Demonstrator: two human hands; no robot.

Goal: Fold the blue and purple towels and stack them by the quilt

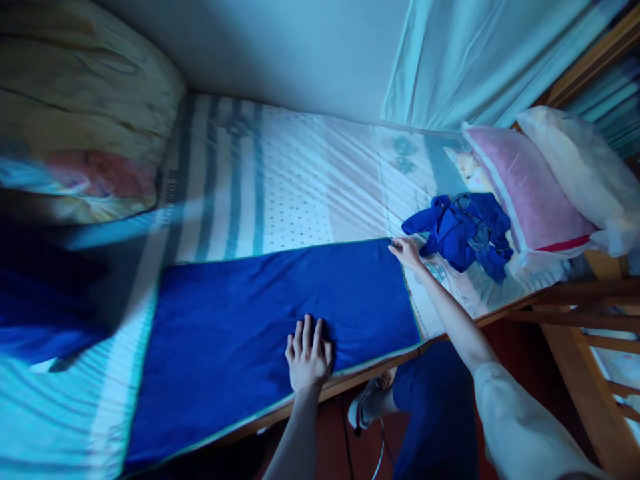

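A dark blue cloth [225,327] with a thin green edge lies spread over the front of a bed. Near its front edge my left hand [309,357] rests flat on it, fingers apart. My right hand [406,253] is at the cloth's far right corner, thumb and fingers pinched on that corner. Just right of that hand lies a crumpled bundle of blue cloth [463,230]. Small wrinkles run through the spread cloth between the two hands.
The bed has a striped, dotted sheet [295,180]. A pink pillow [530,187] and a pale pillow [585,173] are at the right, a large patterned bundle [85,100] at the left. Wooden rails [580,373] stand at the lower right. A pale curtain [465,60] hangs behind.
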